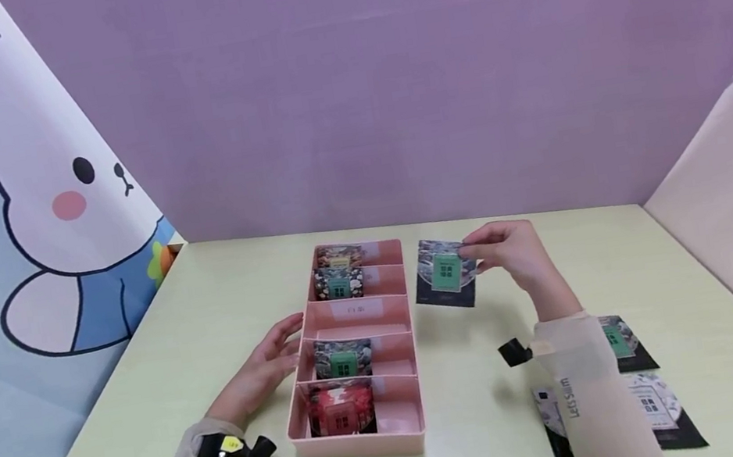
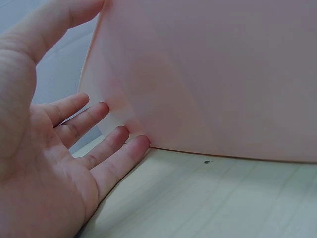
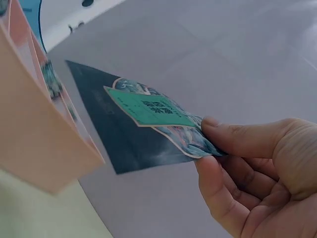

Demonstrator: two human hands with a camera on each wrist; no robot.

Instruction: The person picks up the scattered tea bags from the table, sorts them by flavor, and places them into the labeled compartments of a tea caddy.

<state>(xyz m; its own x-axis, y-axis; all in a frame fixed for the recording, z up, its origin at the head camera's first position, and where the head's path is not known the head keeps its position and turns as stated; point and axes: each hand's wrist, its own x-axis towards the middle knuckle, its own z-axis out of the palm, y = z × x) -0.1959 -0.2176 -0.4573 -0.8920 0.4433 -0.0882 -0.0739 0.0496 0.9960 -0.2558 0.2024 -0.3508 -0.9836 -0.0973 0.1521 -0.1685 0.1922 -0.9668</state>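
Between its thumb and forefinger, my right hand (image 1: pixel 513 258) pinches one edge of a dark sachet with a green label (image 1: pixel 446 273). The sachet is held up beside the far right side of a pink divided box (image 1: pixel 363 444). My left hand (image 1: pixel 266 366) rests against the box's left side; in the left wrist view its straight fingers (image 2: pixel 114 151) touch the wall low down, with the thumb up at the edge. Inside the box are a red sachet (image 1: pixel 341 412), a green-labelled sachet (image 1: pixel 343 360), a floral sachet (image 1: pixel 339 283) and a brownish sachet (image 1: pixel 340 254). The middle compartment shows its pink floor.
On the table (image 1: pixel 482 432) at right lie a green-labelled sachet (image 1: pixel 631 343) and white-labelled sachets (image 1: pixel 663 405), partly covered by my right sleeve (image 1: pixel 598 399). A purple backdrop (image 1: pixel 390 98) rises behind the table, with a rabbit-print sheet (image 1: pixel 34 191) on the left.
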